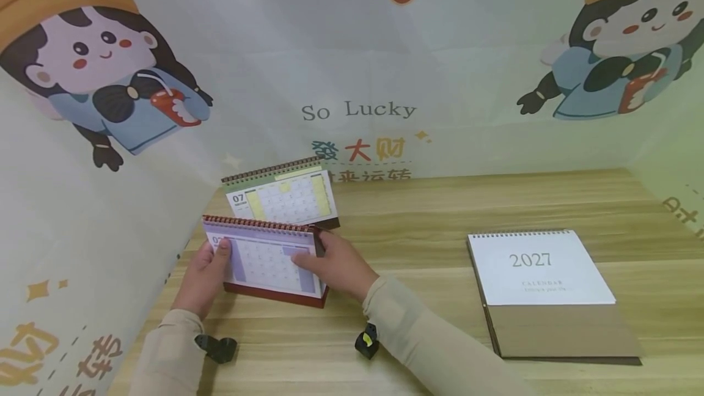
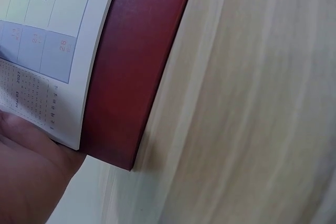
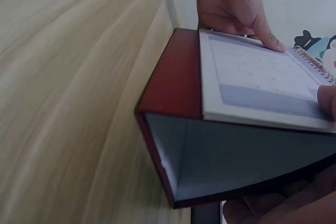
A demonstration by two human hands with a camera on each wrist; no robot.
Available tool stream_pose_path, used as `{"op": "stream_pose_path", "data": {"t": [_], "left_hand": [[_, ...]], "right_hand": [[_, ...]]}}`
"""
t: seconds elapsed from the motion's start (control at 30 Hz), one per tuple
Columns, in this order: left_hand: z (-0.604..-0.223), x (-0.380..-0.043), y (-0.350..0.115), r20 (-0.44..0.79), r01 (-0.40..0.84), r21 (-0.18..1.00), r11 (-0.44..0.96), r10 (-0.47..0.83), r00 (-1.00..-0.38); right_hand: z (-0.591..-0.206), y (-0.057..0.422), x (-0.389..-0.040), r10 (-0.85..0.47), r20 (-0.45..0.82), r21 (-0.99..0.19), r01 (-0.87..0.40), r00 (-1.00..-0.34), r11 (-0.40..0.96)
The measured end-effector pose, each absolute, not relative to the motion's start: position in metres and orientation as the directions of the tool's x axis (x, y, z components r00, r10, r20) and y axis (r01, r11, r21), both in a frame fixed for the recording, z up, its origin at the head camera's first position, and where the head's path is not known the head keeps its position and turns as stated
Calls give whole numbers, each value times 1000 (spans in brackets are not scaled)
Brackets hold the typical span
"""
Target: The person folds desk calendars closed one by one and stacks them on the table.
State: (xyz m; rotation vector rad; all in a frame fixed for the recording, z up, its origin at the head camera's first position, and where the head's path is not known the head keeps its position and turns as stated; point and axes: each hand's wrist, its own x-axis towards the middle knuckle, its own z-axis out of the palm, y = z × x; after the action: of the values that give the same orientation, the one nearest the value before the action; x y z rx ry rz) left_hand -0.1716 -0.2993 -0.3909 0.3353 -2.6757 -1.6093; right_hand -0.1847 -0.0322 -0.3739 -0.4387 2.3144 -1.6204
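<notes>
Both hands hold a red-based desk calendar (image 1: 263, 264) with a purple-bordered month page and a spiral binding along its top. My left hand (image 1: 199, 277) grips its left side, thumb on the page. On the right side my right hand (image 1: 345, 266) has its thumb on the page and fingers behind. In the right wrist view the calendar's red stand (image 3: 176, 74) is spread, hollow inside. The left wrist view shows its red base strip (image 2: 131, 66) over the table. Whether the base touches the wood, I cannot tell. Just behind stands a green-topped desk calendar (image 1: 286, 197), partly hidden.
A desk calendar (image 1: 541, 267) marked 2027, with a brown base, stands on the right of the wooden table (image 1: 418, 322). A printed cloth backdrop (image 1: 467, 66) rises behind the table and along its sides. Black wrist cameras hang from both sleeves.
</notes>
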Motion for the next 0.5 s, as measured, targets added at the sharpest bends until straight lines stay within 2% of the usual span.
{"op": "stream_pose_path", "data": {"t": [0.17,0.37,0.5], "left_hand": [[-391,-171,-299,-99,-173,876,450,-184,-978],[-392,-172,-299,-110,-183,873,451,-185,-977],[-392,-172,-301,-105,-174,876,449,-174,-979]], "right_hand": [[-378,-23,-184,-415,-61,-882,-146,-908,449],[-374,-14,-175,-378,1,-704,-269,-926,657],[-368,-16,-170,-409,52,-612,-353,-911,708]]}}
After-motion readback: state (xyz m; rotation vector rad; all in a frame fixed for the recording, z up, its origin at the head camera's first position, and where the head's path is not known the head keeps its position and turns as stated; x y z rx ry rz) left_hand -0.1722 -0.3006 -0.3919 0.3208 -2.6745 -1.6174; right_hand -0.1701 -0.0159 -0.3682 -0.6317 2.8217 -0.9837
